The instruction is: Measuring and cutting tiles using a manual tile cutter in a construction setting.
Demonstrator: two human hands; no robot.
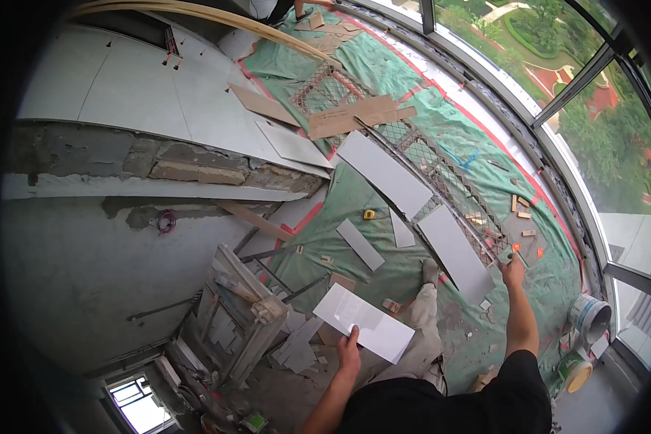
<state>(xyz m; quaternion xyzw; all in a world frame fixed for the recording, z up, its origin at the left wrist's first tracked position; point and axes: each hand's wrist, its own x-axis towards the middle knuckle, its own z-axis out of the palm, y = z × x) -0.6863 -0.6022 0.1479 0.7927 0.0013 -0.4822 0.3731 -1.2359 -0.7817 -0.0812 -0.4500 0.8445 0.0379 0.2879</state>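
Wide head-height view, down onto green sheeting point(346, 201)

Left hand point(349, 350) held tile point(365, 322); tape measure point(369, 214) lay beyond on sheet point(349, 197), left of mesh frame point(447, 173); buckets point(583, 314) stood right.

A crumpled green sheet point(343, 195) covers much of the floor point(289, 394); on it lie a yellow tape measure point(369, 214), a narrow pale strip point(360, 244) and several small blocks point(524, 215).
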